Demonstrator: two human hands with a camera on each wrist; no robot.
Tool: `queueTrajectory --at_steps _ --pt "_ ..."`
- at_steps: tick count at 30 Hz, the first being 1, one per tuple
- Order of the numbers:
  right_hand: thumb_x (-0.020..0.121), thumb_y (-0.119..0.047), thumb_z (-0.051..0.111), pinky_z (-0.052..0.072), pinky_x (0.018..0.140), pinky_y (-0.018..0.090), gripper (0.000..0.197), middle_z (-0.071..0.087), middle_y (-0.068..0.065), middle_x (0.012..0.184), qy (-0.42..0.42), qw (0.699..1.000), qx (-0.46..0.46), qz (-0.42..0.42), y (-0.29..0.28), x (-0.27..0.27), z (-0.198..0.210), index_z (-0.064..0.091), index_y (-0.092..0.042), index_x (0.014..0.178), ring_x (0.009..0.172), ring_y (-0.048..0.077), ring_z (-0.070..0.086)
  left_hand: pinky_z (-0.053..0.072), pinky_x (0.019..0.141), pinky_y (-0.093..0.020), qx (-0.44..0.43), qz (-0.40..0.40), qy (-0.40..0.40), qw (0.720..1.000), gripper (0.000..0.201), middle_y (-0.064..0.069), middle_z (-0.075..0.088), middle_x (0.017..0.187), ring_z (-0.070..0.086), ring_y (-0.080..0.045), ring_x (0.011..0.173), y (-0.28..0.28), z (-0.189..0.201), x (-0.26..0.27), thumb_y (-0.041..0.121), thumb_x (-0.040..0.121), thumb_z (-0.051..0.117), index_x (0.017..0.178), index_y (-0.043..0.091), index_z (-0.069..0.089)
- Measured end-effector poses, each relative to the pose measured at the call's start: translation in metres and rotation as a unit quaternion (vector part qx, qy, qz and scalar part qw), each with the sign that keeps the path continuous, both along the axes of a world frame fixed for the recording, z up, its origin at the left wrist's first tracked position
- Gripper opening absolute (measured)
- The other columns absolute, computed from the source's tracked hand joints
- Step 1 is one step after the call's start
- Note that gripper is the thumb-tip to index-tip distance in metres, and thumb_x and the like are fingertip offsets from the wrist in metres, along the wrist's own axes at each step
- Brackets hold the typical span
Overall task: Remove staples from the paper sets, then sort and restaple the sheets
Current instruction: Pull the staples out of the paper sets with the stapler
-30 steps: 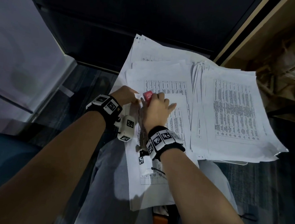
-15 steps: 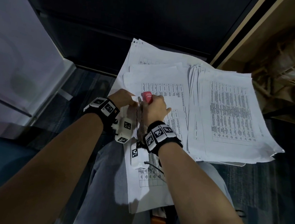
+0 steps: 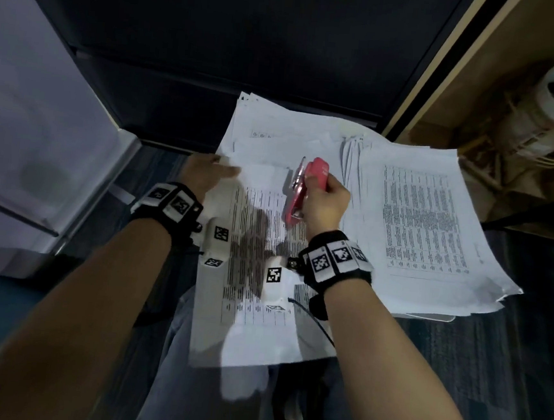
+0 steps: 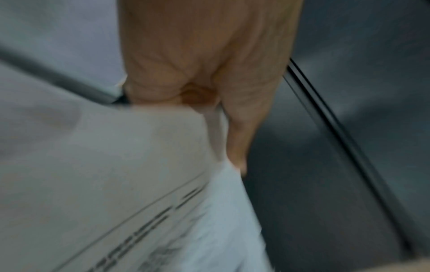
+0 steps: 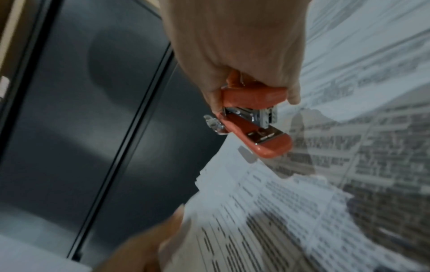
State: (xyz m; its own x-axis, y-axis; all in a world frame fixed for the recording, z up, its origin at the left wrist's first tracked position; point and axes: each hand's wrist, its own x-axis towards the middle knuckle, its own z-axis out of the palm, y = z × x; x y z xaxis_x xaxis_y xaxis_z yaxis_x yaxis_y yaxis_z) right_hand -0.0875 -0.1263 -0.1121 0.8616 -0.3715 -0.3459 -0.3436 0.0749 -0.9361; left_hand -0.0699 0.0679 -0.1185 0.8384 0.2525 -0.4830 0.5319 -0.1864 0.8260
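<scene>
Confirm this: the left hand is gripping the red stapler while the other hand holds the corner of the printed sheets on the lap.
Wrong hands. In the head view the right hand grips the red stapler, and the left hand holds the corner of the printed sheets on the lap. The right wrist view shows the stapler grip too.

The scene is sitting in dim indoor light, with dark surroundings swallowing detail. The printed sheets (image 3: 265,249) are catching the most light and reading pale blue-white. Shadows of the hands are falling across the text. The head view is bending straight lines near its edges (a wide-angle effect). The left wrist view is smearing heavily with motion blur. The right wrist view is blurring the paper, while the red stapler (image 5: 256,117) is staying fairly sharp.
</scene>
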Motion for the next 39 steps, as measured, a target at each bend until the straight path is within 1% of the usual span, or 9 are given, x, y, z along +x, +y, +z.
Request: queueTrajectory --at_steps 3,6,11,13,17,24,31,36,39 --pt "0.094 -0.009 0.059 0.056 0.063 0.025 0.013 0.072 0.007 0.093 -0.039 0.998 0.037 -0.04 -0.031 -0.002 0.01 0.068 -0.005 0.103 0.073 0.014 0.07 0.054 0.087 -0.04 -0.039 -0.079 0.109 0.99 0.051 -0.008 0.071 0.099 0.066 -0.029 0.095 0.012 0.001 -0.021 0.025 0.06 0.088 0.102 0.007 0.067" --pt "0.092 -0.008 0.061 0.056 0.066 0.028 0.019 0.071 0.01 0.091 -0.055 0.995 0.019 -0.08 -0.065 -0.003 0.021 0.068 0.002 0.106 0.072 0.015 0.069 0.051 0.066 -0.031 0.067 -0.158 0.14 0.975 0.015 -0.01 0.063 0.089 0.059 -0.023 0.077 0.005 0.0 -0.037 0.003 0.082 0.07 0.094 0.003 0.061" --pt "0.089 -0.008 0.065 0.058 0.069 0.03 0.022 0.07 0.015 0.097 -0.081 0.985 0.022 -0.15 -0.121 -0.005 0.046 0.067 0.005 0.107 0.073 0.017 0.068 0.046 0.07 -0.037 0.182 -0.069 0.003 0.981 0.022 -0.016 0.06 0.093 0.06 -0.032 0.09 0.021 0.019 -0.019 0.003 0.085 0.061 0.105 -0.006 0.064" --pt "0.087 -0.008 0.067 0.059 0.078 0.039 0.012 0.07 0.013 0.093 -0.096 0.98 0.013 -0.173 -0.141 -0.006 0.056 0.07 -0.001 0.097 0.079 0.022 0.068 0.052 0.059 -0.031 0.185 -0.045 -0.054 0.98 0.016 -0.017 0.062 0.082 0.062 -0.031 0.072 0.026 0.044 -0.006 0.004 0.079 0.064 0.093 -0.003 0.066" --pt "0.087 -0.007 0.066 0.057 0.082 0.041 0.013 0.068 0.001 0.075 -0.131 0.973 -0.002 -0.191 -0.176 -0.006 0.079 0.066 -0.017 0.08 0.072 0.018 0.066 0.032 0.033 -0.012 0.137 0.017 -0.128 0.982 0.012 -0.008 0.052 0.065 0.044 0.0 0.032 0.004 0.087 0.028 -0.005 0.085 0.06 0.089 0.006 0.059" --pt "0.088 -0.005 0.065 0.056 0.069 0.024 0.02 0.066 0.004 0.08 -0.187 0.961 -0.01 -0.205 -0.215 -0.007 0.098 0.069 0.003 0.105 0.067 0.008 0.064 0.041 0.06 -0.024 0.088 -0.091 -0.134 0.983 0.018 -0.01 0.063 0.082 0.055 -0.018 0.072 -0.131 0.061 0.057 -0.002 0.077 0.063 0.093 0.004 0.068" --pt "0.089 -0.007 0.065 0.055 0.07 0.021 0.013 0.066 -0.004 0.078 -0.156 0.963 -0.038 -0.214 -0.241 -0.019 0.081 0.067 -0.011 0.101 0.066 0.003 0.063 0.043 0.064 -0.029 0.052 -0.114 -0.07 0.99 0.007 -0.009 0.06 0.078 0.057 -0.023 0.075 -0.227 0.0 0.048 0.002 0.081 0.06 0.08 0.004 0.066" --pt "0.088 -0.008 0.066 0.048 0.06 0.014 0.015 0.065 0.0 0.079 -0.119 0.972 -0.061 -0.195 -0.237 -0.019 0.049 0.068 -0.004 0.102 0.062 0.002 0.061 0.048 0.094 -0.04 0.159 -0.17 -0.08 0.969 0.021 -0.014 0.059 0.115 0.057 -0.031 0.111 -0.22 -0.013 0.053 0.009 0.086 0.06 0.107 0.008 0.059" --pt "0.088 -0.007 0.066 0.052 0.069 0.028 0.015 0.065 0.0 0.078 -0.072 0.98 -0.098 -0.156 -0.223 -0.016 0.028 0.068 -0.001 0.101 0.074 0.019 0.063 0.043 0.101 -0.044 0.317 -0.192 -0.056 0.927 0.054 -0.013 0.048 0.135 0.047 -0.032 0.124 -0.183 -0.015 0.06 0.014 0.086 0.061 0.136 0.008 0.042"
